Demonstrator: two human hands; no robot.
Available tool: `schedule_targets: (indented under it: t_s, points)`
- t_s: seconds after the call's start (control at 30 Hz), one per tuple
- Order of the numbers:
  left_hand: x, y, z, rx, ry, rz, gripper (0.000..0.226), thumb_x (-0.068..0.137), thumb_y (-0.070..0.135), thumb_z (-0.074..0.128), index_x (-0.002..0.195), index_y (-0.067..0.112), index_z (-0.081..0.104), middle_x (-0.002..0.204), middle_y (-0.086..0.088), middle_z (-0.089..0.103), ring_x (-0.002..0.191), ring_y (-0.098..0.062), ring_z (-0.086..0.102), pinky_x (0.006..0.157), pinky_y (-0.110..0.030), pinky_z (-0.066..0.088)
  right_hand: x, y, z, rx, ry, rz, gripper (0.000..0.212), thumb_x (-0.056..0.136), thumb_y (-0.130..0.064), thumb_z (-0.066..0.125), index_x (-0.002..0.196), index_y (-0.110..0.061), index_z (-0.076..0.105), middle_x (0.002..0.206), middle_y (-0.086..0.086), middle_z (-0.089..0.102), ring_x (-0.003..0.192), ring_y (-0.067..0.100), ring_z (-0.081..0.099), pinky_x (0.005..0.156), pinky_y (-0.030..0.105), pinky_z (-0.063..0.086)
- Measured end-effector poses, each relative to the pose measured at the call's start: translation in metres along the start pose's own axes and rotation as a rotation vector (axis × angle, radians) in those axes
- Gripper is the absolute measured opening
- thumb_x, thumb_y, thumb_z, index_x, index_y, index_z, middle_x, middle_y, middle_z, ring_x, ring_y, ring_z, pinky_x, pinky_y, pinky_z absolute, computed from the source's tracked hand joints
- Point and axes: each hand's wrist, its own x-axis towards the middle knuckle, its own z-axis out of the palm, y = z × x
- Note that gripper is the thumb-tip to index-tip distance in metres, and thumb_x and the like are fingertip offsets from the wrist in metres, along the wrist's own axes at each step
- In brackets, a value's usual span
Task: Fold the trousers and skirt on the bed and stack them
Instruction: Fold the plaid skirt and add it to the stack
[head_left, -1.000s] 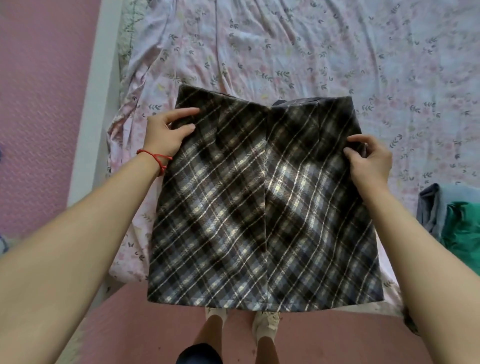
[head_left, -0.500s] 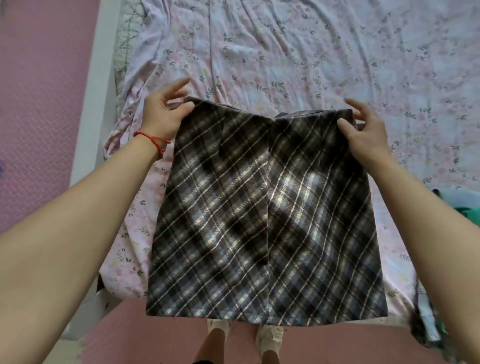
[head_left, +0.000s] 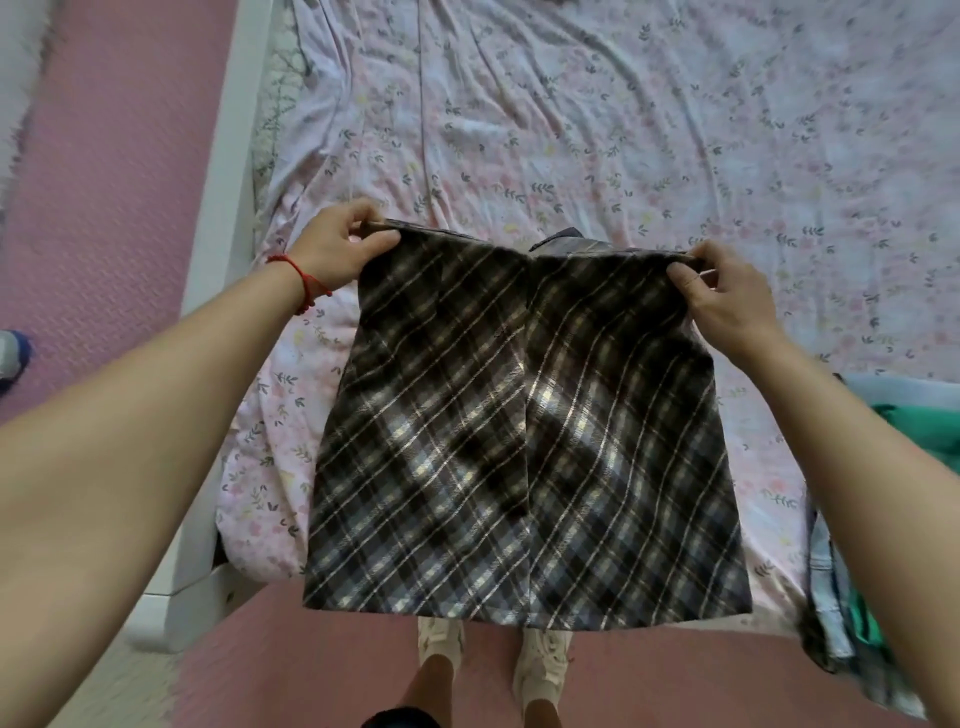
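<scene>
Since a sec ago both hands have slid up from the skirt's (head_left: 524, 415) sides to its top corners, and the skirt now sits a bit further out over the bed (head_left: 571, 130). Reads as the spread-out step before laying it flat; no fold made yet, so task looks early.

Left hand (head_left: 340, 249), w/ red string at the wrist, pinches the waistband's left corner: thumb on the near face, fingers curled over the top edge. Right hand (head_left: 727, 296) does the same at the right corner, thumb in front, fingers wrapped behind. Both closed tight on cloth, nothing else held.

Skirt hangs stretched between them, waist over the floral sheet, hem down past the bed's near edge above the person's shoes (head_left: 493, 649). Whether any part touches the mattress: can't tell.

At the right edge lies a pile of clothes (head_left: 904, 415), grey-blue and green, partly behind the right arm; prob the trousers are in there, but not clear enough to say.
</scene>
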Motion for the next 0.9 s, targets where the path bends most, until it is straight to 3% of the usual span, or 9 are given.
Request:
schedule_targets:
  t_s: [0.1, 0.17, 0.33, 0.43, 0.5, 0.6, 0.67, 0.8, 0.9]
  points:
    - [-0.016, 0.014, -0.012, 0.081, -0.004, 0.063, 0.018, 0.089, 0.02, 0.056, 0.073, 0.019, 0.049, 0.074, -0.001, 0.049, 0.081, -0.022, 0.05, 0.078, -0.041, 0.045, -0.012, -0.009, -0.019, 0.011, 0.034, -0.057, 0.012, 0.092, -0.023, 0.054, 0.086, -0.013, 0.052, 0.084, 0.007, 0.055, 0.075, 0.022, 0.051, 0.067, 0.028, 0.034]
    - [-0.028, 0.027, -0.022, 0.231, -0.02, 0.129, 0.014, 0.089, 0.021, 0.056, 0.079, 0.014, 0.051, 0.078, -0.005, 0.05, 0.08, -0.021, 0.048, 0.076, -0.037, 0.041, -0.019, -0.012, -0.036, -0.071, 0.06, -0.107, 0.014, 0.09, -0.023, 0.056, 0.085, -0.01, 0.055, 0.086, 0.006, 0.053, 0.078, 0.023, 0.051, 0.068, 0.03, 0.034]
    - [-0.069, 0.061, -0.034, 0.495, -0.08, 0.208, 0.021, 0.092, 0.026, 0.051, 0.092, 0.007, 0.06, 0.078, -0.006, 0.054, 0.075, -0.021, 0.047, 0.059, -0.026, 0.032, -0.038, -0.019, -0.076, -0.189, 0.114, -0.274, 0.028, 0.088, -0.029, 0.06, 0.076, -0.004, 0.059, 0.082, 0.005, 0.049, 0.075, 0.027, 0.05, 0.066, 0.035, 0.038]
    - [-0.091, 0.068, -0.035, 0.577, -0.084, 0.197, 0.03, 0.092, 0.034, 0.049, 0.11, 0.015, 0.064, 0.09, -0.011, 0.065, 0.08, -0.024, 0.054, 0.067, -0.029, 0.039, -0.056, -0.022, -0.091, -0.218, 0.126, -0.339, 0.033, 0.086, -0.032, 0.062, 0.069, -0.003, 0.06, 0.082, 0.003, 0.05, 0.072, 0.025, 0.049, 0.065, 0.03, 0.033]
    - [-0.107, 0.069, -0.033, 0.602, -0.062, 0.183, 0.031, 0.091, 0.038, 0.049, 0.11, 0.02, 0.065, 0.09, -0.01, 0.066, 0.081, -0.025, 0.056, 0.066, -0.031, 0.041, -0.068, -0.02, -0.097, -0.239, 0.127, -0.37, 0.037, 0.085, -0.033, 0.062, 0.066, -0.002, 0.061, 0.081, 0.004, 0.051, 0.07, 0.024, 0.049, 0.064, 0.029, 0.034]
    - [-0.129, 0.07, -0.028, 0.502, 0.007, 0.173, 0.022, 0.087, 0.036, 0.057, 0.089, 0.017, 0.068, 0.07, -0.003, 0.059, 0.072, -0.022, 0.053, 0.057, -0.023, 0.037, -0.086, -0.017, -0.103, -0.22, 0.13, -0.408, 0.039, 0.083, -0.034, 0.064, 0.063, 0.0, 0.061, 0.077, 0.009, 0.054, 0.069, 0.026, 0.051, 0.063, 0.032, 0.038]
    - [-0.144, 0.072, -0.025, 0.39, 0.085, 0.174, 0.018, 0.084, 0.032, 0.062, 0.074, 0.017, 0.059, 0.062, 0.003, 0.051, 0.066, -0.018, 0.049, 0.055, -0.019, 0.034, -0.099, -0.017, -0.107, -0.183, 0.157, -0.431, 0.038, 0.081, -0.032, 0.068, 0.063, 0.001, 0.061, 0.07, 0.011, 0.054, 0.065, 0.029, 0.051, 0.06, 0.032, 0.039]
    - [-0.17, 0.079, -0.024, 0.235, 0.172, 0.209, 0.019, 0.082, 0.025, 0.066, 0.073, 0.012, 0.056, 0.067, 0.005, 0.049, 0.063, -0.008, 0.044, 0.058, -0.015, 0.033, -0.129, -0.02, -0.117, -0.11, 0.218, -0.441, 0.034, 0.078, -0.03, 0.071, 0.064, -0.001, 0.061, 0.059, 0.011, 0.054, 0.058, 0.028, 0.049, 0.052, 0.022, 0.031]
    - [-0.188, 0.083, -0.025, 0.132, 0.19, 0.256, 0.019, 0.08, 0.022, 0.068, 0.068, 0.018, 0.054, 0.069, 0.006, 0.049, 0.066, -0.005, 0.046, 0.064, -0.015, 0.037, -0.153, -0.023, -0.12, -0.037, 0.256, -0.39, 0.031, 0.077, -0.031, 0.073, 0.064, -0.006, 0.06, 0.054, 0.004, 0.054, 0.053, 0.008, 0.05, 0.05, 0.017, 0.032]
